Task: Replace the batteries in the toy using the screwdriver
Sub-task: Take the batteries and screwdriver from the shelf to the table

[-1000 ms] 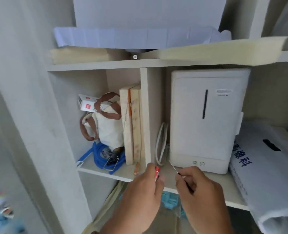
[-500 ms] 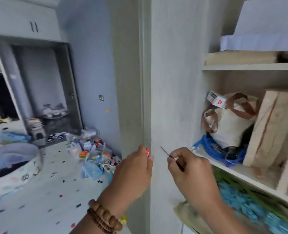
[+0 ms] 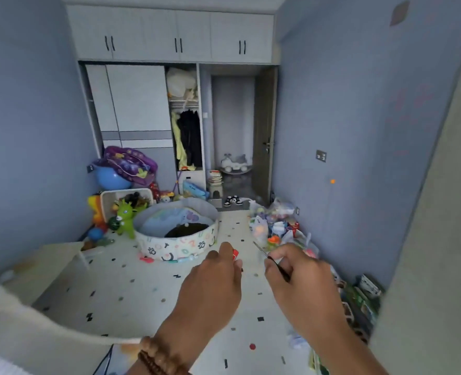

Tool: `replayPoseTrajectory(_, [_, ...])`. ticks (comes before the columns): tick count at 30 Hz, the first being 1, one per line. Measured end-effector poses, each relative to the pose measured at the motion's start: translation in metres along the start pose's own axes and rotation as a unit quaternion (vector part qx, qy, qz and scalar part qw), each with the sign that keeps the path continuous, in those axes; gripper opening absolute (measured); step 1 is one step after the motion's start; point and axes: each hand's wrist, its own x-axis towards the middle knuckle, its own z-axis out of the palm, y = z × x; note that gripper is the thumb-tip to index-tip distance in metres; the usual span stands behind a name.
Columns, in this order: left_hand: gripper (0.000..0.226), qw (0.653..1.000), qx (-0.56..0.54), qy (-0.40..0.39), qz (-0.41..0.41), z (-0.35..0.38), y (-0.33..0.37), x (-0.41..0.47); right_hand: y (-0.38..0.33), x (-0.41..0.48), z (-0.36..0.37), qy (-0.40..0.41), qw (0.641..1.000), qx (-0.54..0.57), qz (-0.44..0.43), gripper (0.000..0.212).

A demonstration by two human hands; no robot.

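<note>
Left hand curled round a red screwdriver handle and right hand pinching a thin metal shaft, held side by side and apart above the speckled floor, with toys heaped by the right wall.

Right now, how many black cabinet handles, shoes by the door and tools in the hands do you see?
Black cabinet handles: 6
Shoes: 2
Tools: 2, a red tool in the left hand, a thin screwdriver in the right hand
Total: 10
</note>
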Motion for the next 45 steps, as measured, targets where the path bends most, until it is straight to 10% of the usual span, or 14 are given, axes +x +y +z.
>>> replayPoseTrajectory(29, [0.022,0.909,0.185,0.092,-0.362,0.053,-0.566,0.425,-0.122,0.489,0.655,-0.241,0.925,0.221,-0.196,0.009])
replayPoseTrajectory(45, [0.019,0.770,0.221,0.167,-0.575,0.088,-0.872,0.636,-0.240,0.716,1.021,-0.357,0.835,0.270,-0.320,0.005])
